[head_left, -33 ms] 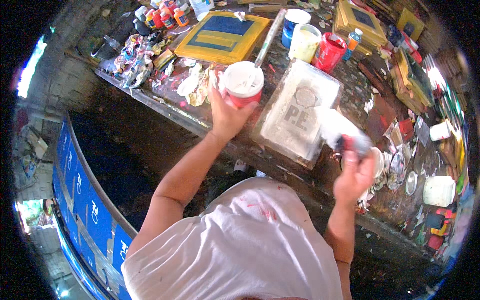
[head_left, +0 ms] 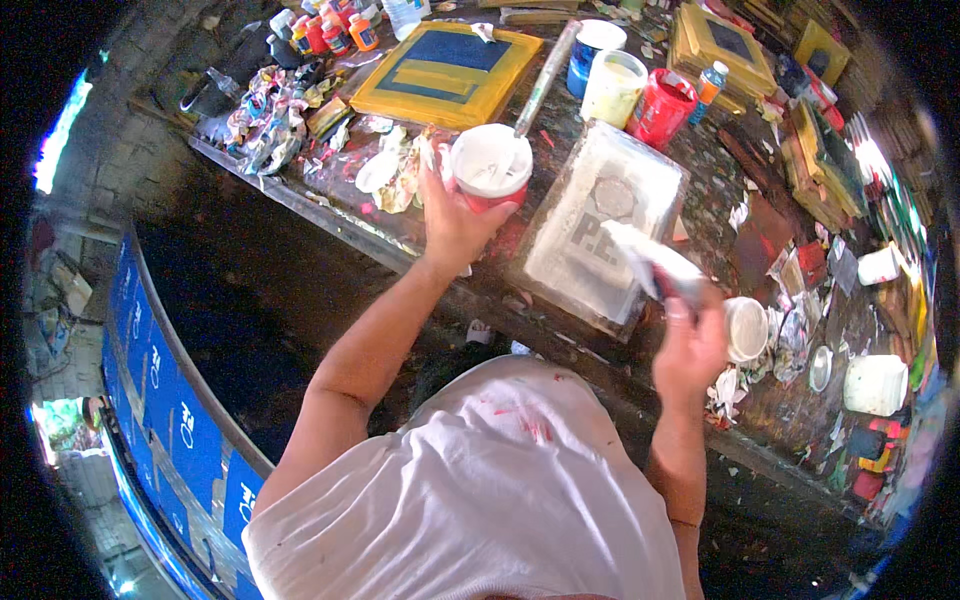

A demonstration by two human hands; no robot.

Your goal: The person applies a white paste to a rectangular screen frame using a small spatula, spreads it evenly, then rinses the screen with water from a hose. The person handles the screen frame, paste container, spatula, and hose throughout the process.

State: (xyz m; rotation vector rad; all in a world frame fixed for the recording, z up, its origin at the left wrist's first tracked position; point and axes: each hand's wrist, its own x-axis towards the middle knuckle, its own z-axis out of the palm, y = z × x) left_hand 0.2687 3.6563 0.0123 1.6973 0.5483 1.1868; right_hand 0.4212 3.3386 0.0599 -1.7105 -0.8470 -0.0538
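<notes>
My left hand (head_left: 460, 215) is closed round a red tub (head_left: 491, 183) with white paint and a stick inside. In my right hand (head_left: 695, 330) is a blurred dark-handled tool (head_left: 655, 260) with a white, paint-covered end, tilted over the lower right of a whitish framed screen (head_left: 565, 240) with grey lettering. Whether it touches the screen, I cannot tell. A round white tub (head_left: 746, 329) stands just right of my right hand.
The cluttered worktable (head_left: 385, 236) holds a yellow framed screen (head_left: 445, 105), paint tubs (head_left: 660, 105), small bottles (head_left: 335, 35), crumpled paper (head_left: 270, 120) and stacked frames (head_left: 720, 50). A curved blue panel (head_left: 180, 400) runs along my left.
My right hand and its tool have shifted slightly up and left, further over the whitish screen. My left hand has barely moved.
</notes>
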